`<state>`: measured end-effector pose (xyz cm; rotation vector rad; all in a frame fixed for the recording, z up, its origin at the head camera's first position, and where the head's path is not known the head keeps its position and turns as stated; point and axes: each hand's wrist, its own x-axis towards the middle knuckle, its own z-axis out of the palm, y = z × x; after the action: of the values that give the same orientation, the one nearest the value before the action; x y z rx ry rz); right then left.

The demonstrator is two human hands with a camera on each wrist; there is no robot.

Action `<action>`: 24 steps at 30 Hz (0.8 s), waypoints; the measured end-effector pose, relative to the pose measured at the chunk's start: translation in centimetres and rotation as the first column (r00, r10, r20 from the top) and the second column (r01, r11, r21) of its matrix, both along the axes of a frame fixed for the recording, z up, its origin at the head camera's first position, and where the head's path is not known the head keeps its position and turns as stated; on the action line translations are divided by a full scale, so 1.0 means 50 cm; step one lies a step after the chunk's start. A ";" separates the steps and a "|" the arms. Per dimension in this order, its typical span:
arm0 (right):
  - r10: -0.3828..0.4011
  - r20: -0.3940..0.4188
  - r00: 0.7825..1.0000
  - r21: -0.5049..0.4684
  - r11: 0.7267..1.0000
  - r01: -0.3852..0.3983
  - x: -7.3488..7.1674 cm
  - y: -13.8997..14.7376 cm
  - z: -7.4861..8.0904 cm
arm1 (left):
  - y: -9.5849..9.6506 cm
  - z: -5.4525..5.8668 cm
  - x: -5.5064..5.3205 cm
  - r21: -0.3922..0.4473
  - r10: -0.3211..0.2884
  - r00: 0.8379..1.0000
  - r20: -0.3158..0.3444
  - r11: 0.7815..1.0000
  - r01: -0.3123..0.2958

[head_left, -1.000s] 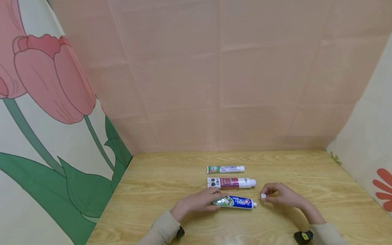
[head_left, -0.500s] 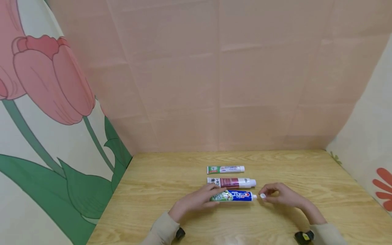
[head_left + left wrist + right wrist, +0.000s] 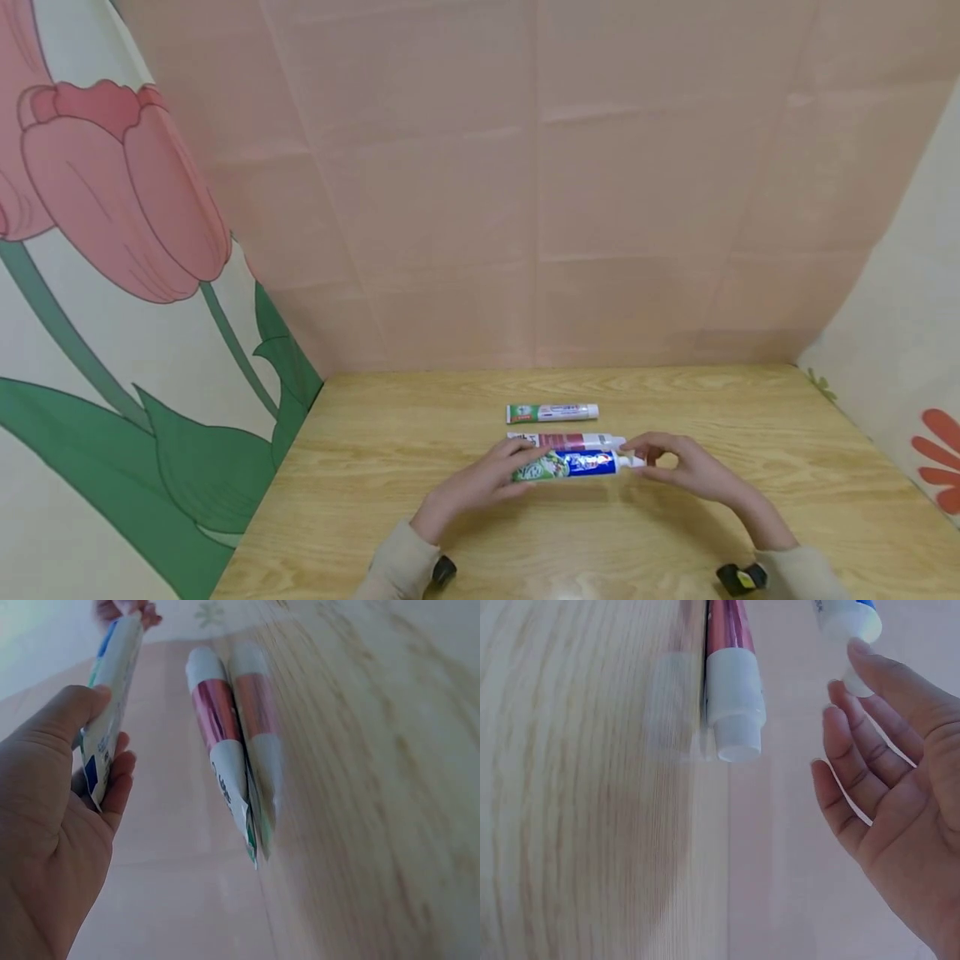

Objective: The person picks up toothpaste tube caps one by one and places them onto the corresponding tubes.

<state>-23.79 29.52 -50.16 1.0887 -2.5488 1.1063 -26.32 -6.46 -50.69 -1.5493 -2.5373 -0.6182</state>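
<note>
My left hand grips the tail half of a blue and green toothpaste tube, thumb on one face and fingers on the other in the left wrist view. The tube is lifted off the table, its nozzle pointing right. A small white cap is pinched between the thumb and fingertips of my right hand, right at the nozzle. Whether the cap sits on the thread, I cannot tell. Just behind the held tube lies a pink and white toothpaste tube, partly covered by it in the head view.
A smaller green and white toothpaste tube lies farther back on the wooden table. A pink cloth hangs behind the table's far edge, and a tulip-printed wall panel stands at the left.
The left hand has raised the blue and green tube up and away from the table's front. My right hand has brought the cap up and left to the nozzle, closing the gap.
</note>
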 end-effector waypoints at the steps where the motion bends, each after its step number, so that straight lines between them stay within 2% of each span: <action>1: -0.015 0.004 1.000 0.004 1.000 0.015 0.000 -0.003 0.001 | 0.000 0.000 0.000 0.001 -0.001 1.000 0.001 1.000 0.001; 4: -0.052 0.025 0.998 0.009 0.999 0.052 0.000 -0.009 0.004 | 0.001 0.002 -0.001 0.006 -0.005 1.000 0.006 1.000 0.005; 8: -0.062 0.032 0.998 -0.010 0.998 0.062 0.000 -0.016 0.008 | 0.003 0.005 -0.001 0.012 -0.007 1.000 0.014 1.000 0.007; 15: -0.073 -0.030 0.997 -0.037 0.997 0.072 -0.004 -0.019 0.020 | 0.004 0.016 0.000 0.018 0.014 1.000 0.018 1.000 -0.014; 20: -0.096 -0.023 0.995 -0.035 0.995 0.095 -0.005 -0.022 0.030 | 0.004 0.028 -0.003 0.039 -0.002 0.999 -0.032 0.999 0.003; 24: -0.108 0.025 0.994 -0.060 0.992 0.110 -0.003 -0.027 0.039 | 0.004 0.034 -0.006 0.051 -0.007 0.997 -0.082 0.999 0.011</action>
<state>-23.96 28.16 -48.23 0.9160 -2.5392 1.1664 -26.60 -6.26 -48.99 -1.5373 -2.4375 -0.6031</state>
